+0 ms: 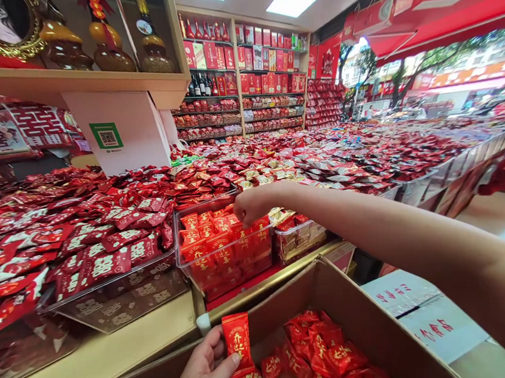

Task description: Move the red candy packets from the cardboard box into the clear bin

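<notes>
Restocking packets from box to bin, with spills the likely trouble.

The counter (116, 347) carries heaps of red sweets; against its edge sits an open cardboard box (360, 316) with loose red packets (323, 350) at the bottom. A clear bin (224, 258) on the counter is already packed close to its rim. The right hand (252, 204) reaches across, fingers curled down onto the packets in the bin, though whether it grips one I cannot tell. The left hand (204, 374) pinches a red packet (236, 335) upright by the box wall. I judge that pressing more in could push packets over the rim into neighbouring bins, and the outstretched forearm could sweep the heaps.
</notes>
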Demonstrator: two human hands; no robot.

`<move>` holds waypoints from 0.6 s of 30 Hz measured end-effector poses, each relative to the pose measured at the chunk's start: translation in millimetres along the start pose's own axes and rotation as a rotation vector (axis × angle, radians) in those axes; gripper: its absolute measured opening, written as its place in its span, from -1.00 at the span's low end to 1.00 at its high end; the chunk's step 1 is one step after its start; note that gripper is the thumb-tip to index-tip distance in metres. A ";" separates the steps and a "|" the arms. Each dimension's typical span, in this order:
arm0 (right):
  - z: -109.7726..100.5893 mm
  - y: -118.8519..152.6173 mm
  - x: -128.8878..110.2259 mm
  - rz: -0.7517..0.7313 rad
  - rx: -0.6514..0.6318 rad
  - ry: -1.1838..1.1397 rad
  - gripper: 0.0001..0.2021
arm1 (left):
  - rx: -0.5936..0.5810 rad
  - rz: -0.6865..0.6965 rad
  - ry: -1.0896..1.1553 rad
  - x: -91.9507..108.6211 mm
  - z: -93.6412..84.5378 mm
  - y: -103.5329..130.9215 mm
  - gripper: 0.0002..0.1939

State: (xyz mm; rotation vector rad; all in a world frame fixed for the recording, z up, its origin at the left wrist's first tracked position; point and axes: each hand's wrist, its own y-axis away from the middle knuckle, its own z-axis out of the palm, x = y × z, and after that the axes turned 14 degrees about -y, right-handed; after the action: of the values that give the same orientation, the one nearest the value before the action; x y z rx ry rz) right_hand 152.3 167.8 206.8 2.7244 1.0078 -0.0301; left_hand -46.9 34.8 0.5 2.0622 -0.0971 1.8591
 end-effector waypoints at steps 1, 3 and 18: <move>0.6 -0.9 1.2 0.018 -0.011 -0.015 -0.73 | -0.005 -0.002 0.002 2.0 0.7 0.7 -0.52; 0.7 -1.8 3.9 0.040 -0.016 -0.045 -0.70 | 0.000 -0.001 0.002 7.9 3.2 2.9 -0.54; 114.6 57.8 -82.0 -0.105 0.304 -0.908 -0.67 | 0.020 0.092 0.198 53.9 19.7 30.7 -0.32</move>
State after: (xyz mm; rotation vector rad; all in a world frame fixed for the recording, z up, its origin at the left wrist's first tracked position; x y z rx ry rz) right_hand 134.2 46.9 115.9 2.4009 0.8761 -1.3808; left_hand -30.0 10.2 58.4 1.9030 -0.1245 2.1172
